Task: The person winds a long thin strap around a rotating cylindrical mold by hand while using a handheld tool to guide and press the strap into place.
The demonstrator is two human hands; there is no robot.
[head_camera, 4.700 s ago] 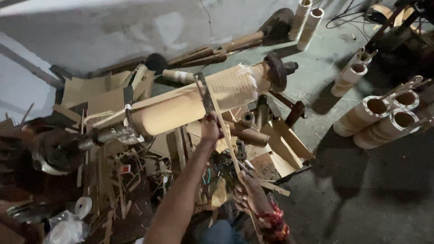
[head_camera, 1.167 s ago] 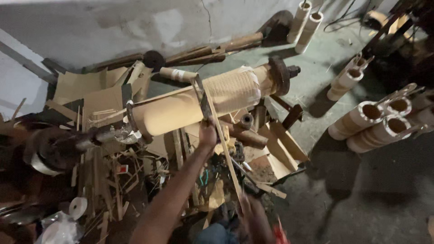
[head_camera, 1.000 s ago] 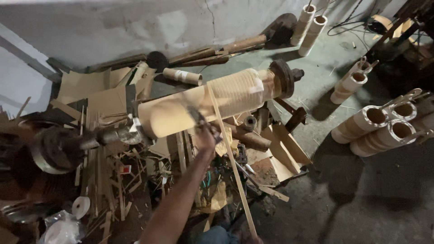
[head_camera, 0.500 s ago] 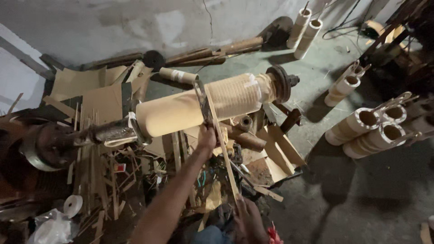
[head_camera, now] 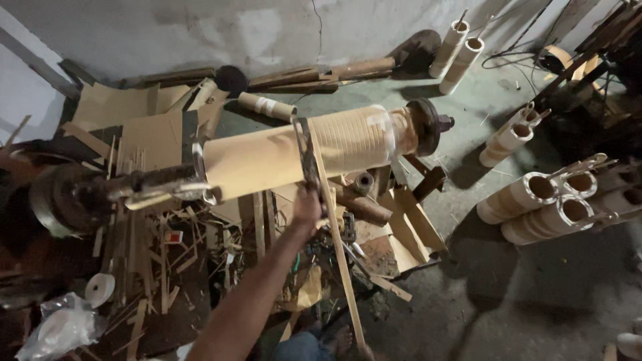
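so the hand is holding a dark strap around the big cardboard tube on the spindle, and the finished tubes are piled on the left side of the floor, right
Not quite. The head view shows the finished tubes piled on the right side of the floor, not the left. The rest holds: the left hand grips a dark strap looped around the big cardboard tube on the spindle.

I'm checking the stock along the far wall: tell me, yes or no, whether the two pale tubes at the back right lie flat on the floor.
No: the two pale tubes stand tilted, leaning against the grey wall.
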